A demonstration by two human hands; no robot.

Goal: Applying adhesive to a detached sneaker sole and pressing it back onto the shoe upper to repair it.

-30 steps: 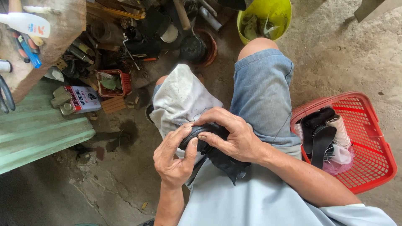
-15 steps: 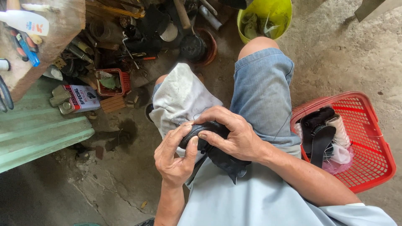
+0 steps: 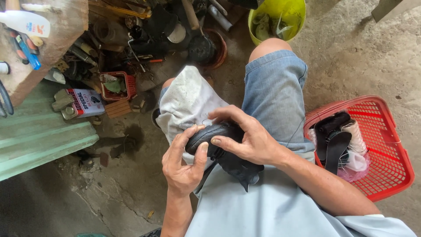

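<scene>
Both hands are gripping a black leather shoe at centre frame, over the grey cloth on the lap: the left hand is pinching its rounded end, the right hand is wrapping over the top. It looks light and pliable, best held by that firmer end. Room is lying open lower left, while tool clutter is crowding upper left and a red plastic basket is sitting at right.

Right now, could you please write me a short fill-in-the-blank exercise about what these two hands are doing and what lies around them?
1. Both hands, the left hand and the right hand, grip a ____ shoe.
2. The shoe rests over a white ____ on the lap.
3. The basket by the right arm is ____.
4. The bucket beyond the knee is ____.

Missing words: black; cloth; red; yellow
</scene>
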